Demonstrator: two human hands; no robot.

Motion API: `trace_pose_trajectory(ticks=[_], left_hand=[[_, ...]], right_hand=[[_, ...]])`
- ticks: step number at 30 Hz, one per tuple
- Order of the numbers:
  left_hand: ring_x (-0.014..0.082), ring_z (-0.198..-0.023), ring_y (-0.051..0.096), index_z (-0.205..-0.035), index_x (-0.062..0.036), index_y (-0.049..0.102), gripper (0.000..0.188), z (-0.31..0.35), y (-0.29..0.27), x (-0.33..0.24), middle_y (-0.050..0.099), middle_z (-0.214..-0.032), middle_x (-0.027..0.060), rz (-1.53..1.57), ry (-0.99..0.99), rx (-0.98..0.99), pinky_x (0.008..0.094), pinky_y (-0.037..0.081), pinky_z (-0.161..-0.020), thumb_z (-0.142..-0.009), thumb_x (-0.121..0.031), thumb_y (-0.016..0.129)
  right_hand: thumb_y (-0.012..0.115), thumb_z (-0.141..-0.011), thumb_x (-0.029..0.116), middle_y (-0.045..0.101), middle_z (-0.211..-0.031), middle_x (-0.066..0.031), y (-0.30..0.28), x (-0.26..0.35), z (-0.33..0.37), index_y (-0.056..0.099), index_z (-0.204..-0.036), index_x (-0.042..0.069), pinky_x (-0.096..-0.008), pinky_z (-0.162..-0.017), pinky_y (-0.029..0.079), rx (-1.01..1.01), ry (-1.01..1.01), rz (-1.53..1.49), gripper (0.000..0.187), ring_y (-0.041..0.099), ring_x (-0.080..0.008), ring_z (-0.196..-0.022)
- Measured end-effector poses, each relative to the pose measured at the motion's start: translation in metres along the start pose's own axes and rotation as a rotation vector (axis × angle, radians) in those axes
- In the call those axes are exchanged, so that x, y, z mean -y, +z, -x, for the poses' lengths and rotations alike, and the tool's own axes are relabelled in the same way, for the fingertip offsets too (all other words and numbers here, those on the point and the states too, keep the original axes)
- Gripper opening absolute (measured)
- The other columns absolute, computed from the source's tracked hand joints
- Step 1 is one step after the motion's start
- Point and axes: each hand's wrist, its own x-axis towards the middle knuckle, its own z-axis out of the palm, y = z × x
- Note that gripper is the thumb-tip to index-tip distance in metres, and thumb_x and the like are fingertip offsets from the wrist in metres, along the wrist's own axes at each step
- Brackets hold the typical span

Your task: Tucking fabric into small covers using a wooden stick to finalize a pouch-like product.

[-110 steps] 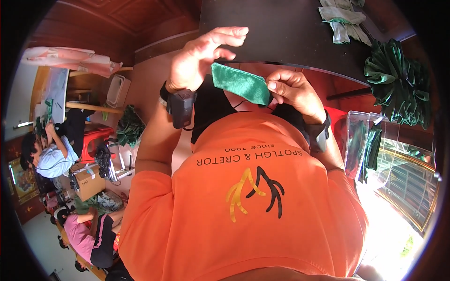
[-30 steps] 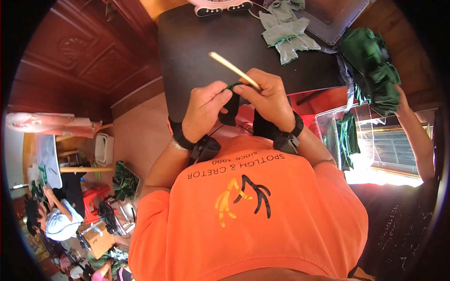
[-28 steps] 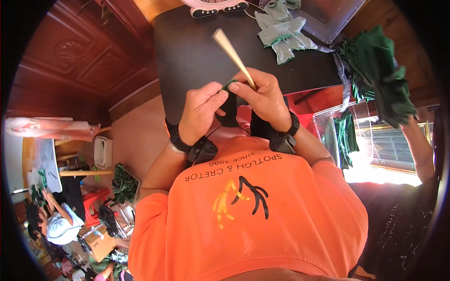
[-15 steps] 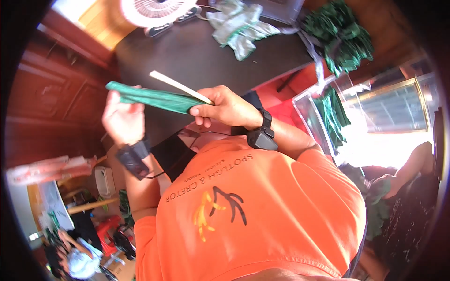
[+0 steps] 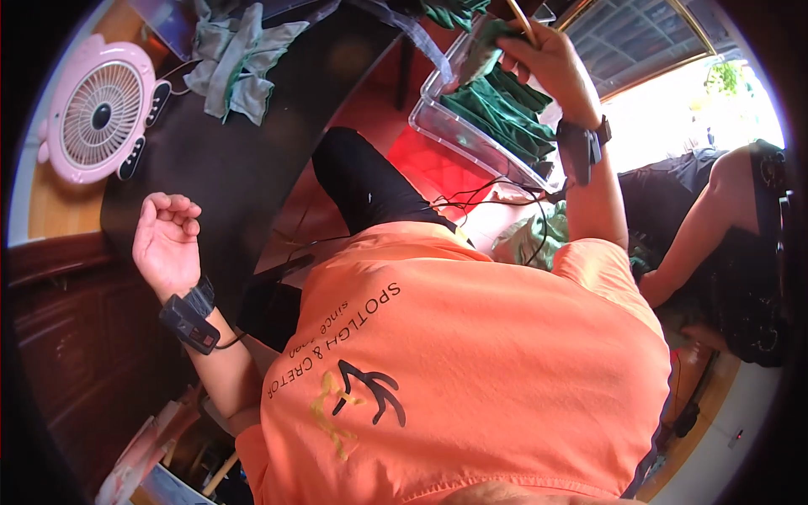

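My right hand [image 5: 551, 71] is raised over a clear plastic bin [image 5: 471, 153] at the upper right. Its fingers close on a thin pale stick [image 5: 522, 18]. A folded green cloth piece [image 5: 482, 55] touches its fingertips; whether they still grip it, I cannot tell. Under it, several dark green cloth pieces [image 5: 501, 114] lie in the bin. My left hand [image 5: 170, 244] hangs by the dark table's edge, palm up and holding nothing, fingers loosely curled and off the palm.
On the dark table [image 5: 227, 160] lies a heap of pale grey-green cloth strips [image 5: 240, 63]. A pink fan [image 5: 101, 114] stands at the left. Black cables [image 5: 497, 198] run below the bin. Another person's arm [image 5: 703, 223] is at the right, near light green cloth [image 5: 532, 240].
My right hand has swung right from over the table to the bin, with the stick and green cloth. My left hand has let go of the cloth. The view has turned right.
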Motion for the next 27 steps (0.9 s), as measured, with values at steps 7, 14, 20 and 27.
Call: trace_pose_trajectory(ticks=[7,14,20,27], left_hand=[[0.0208,-0.082,0.063,-0.095,-0.0059,0.056,0.023,-0.054,-0.001,0.024,0.065,-0.093,0.0114,-0.137,-0.096,-0.018,0.0259,0.045,-0.062,-0.092,-0.025,0.045],[0.0134,-0.087,0.058,-0.1,-0.0083,0.061,0.026,-0.107,0.026,0.028,0.061,-0.099,0.0047,-0.764,0.032,-0.058,0.0264,0.044,-0.07,-0.089,-0.027,0.048],[0.0356,-0.1,0.052,-0.108,-0.0031,0.058,0.034,-0.15,0.011,0.066,0.057,-0.108,0.0208,-1.428,0.57,0.16,0.0419,0.043,-0.083,-0.083,-0.027,0.055],[0.0396,-0.093,0.053,-0.086,-0.0062,0.058,0.017,-0.151,0.021,0.079,0.057,-0.092,0.0197,-1.797,0.531,-0.047,0.0458,0.045,-0.079,-0.074,-0.011,0.048]], right_hand=[[0.064,-0.082,0.02,0.066,-0.073,-0.0065,-0.041,-0.103,0.0,0.062,-0.107,0.007,-0.0279,-0.06,0.049,-0.194,-0.009,0.286,0.028,0.061,-0.0154,-0.062],[0.072,-0.065,0.034,0.065,-0.096,-0.0147,-0.055,-0.165,0.063,0.065,-0.108,0.013,-0.0413,-0.084,0.046,0.18,0.393,1.022,0.048,0.06,-0.0316,-0.096],[0.066,-0.079,0.029,0.064,-0.093,-0.018,-0.031,-0.119,0.041,0.065,-0.099,0.004,-0.0394,-0.07,0.048,-0.145,0.149,0.835,0.032,0.063,-0.0311,-0.081],[0.061,-0.083,0.026,0.065,-0.08,-0.0138,0.034,-0.035,0.014,0.065,-0.095,0.006,-0.0354,-0.062,0.046,-0.056,-0.045,0.598,0.023,0.064,-0.0274,-0.072]])
